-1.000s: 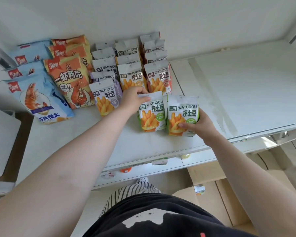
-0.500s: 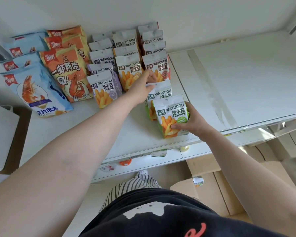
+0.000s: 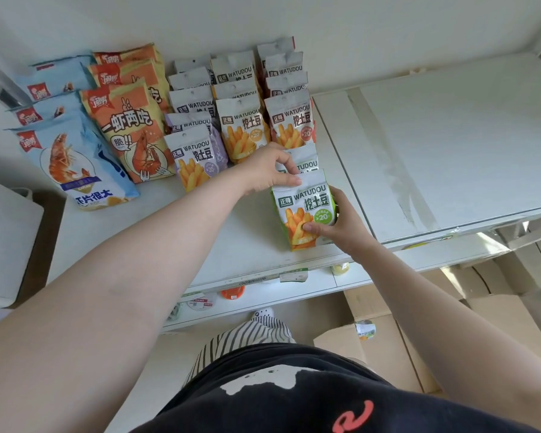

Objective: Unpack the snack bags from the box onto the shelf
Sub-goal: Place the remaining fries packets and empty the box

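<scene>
The green WATUDOU bag (image 3: 303,210), beside its twin a second ago, now stands in front of it. The right hand (image 3: 341,228) grasps its lower edge; the left hand (image 3: 264,170) pinches its top. That starts a fourth row on the shelf (image 3: 450,145).

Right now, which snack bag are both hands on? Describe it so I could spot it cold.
On the white shelf, find the rows of small WATUDOU fry bags. It is the frontmost bag of the rightmost row, nearest the shelf's front edge. Only it and the one behind have green trim.
</scene>
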A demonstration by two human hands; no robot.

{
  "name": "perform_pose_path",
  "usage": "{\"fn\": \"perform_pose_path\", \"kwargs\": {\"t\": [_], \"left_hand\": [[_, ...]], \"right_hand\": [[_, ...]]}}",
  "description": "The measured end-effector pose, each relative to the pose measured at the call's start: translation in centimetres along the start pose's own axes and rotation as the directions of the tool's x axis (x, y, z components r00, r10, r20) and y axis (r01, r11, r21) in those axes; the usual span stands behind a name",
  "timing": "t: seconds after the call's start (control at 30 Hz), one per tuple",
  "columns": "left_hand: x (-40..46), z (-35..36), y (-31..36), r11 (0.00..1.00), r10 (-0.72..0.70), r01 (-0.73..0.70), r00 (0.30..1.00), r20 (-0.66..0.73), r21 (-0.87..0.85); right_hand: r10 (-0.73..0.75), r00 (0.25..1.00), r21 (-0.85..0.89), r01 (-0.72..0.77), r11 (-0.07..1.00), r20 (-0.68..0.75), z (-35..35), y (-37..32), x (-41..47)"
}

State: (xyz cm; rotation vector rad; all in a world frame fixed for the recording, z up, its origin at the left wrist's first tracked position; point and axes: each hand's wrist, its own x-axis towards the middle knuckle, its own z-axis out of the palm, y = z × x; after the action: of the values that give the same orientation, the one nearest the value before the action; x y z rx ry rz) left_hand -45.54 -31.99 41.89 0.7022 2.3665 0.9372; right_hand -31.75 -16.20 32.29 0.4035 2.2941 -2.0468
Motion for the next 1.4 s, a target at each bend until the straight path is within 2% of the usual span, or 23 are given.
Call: {"fn": "perform_pose_path", "kwargs": {"t": [0.17,0.3,0.43,0.6,0.73,0.87,1.03,1.2,1.4], "left_hand": [[0.0,0.3,0.5,0.998,-0.005,0.003,0.999,-0.034,-0.069],[0.1,0.6,1.1,0.986,-0.033,0.017,0.995,-0.091,-0.166],[0.7,1.1,1.4,0.985,-0.019,0.005,0.997,-0.080,-0.173],[1.7,1.2,0.7,0.988,0.139,-0.137,0.990,-0.023,0.072],[2.2,0.0,0.8,0.910,0.194,-0.220,0.975,0.106,0.353],[2.7,-0.5,1.1,0.916,0.202,-0.222,0.975,0.095,0.335],[4.8,-0.2,1.5,0.911,0.227,-0.250,0.968,0.105,0.329],[6.5,1.8,4.3,0.882,0.293,-0.312,0.950,0.109,0.353],[9.0,3.9,8.7,0.845,0.276,-0.298,0.954,0.115,0.444]], "right_hand": [[0.026,0.998,-0.081,-0.022,0.996,0.049,-0.1,0.5,-0.1],[-0.005,1.000,-0.106,0.004,0.994,-0.012,-0.3,0.4,0.4],[-0.018,0.999,-0.162,0.010,0.987,-0.047,-1.3,0.2,0.1],[0.008,0.999,-0.207,-0.014,0.978,-0.033,-1.8,0.4,0.3],[0.018,0.999,-0.198,-0.027,0.980,-0.044,-1.6,0.3,0.6],[0.025,0.997,-0.169,-0.036,0.985,-0.066,-1.4,0.2,0.9],[0.042,0.985,-0.144,-0.066,0.987,-0.166,-1.7,0.1,1.3],[0.058,0.970,-0.117,-0.087,0.989,-0.238,-4.6,0.5,1.1],[0.046,0.967,-0.098,-0.072,0.993,-0.251,-8.1,0.3,1.9]]}}
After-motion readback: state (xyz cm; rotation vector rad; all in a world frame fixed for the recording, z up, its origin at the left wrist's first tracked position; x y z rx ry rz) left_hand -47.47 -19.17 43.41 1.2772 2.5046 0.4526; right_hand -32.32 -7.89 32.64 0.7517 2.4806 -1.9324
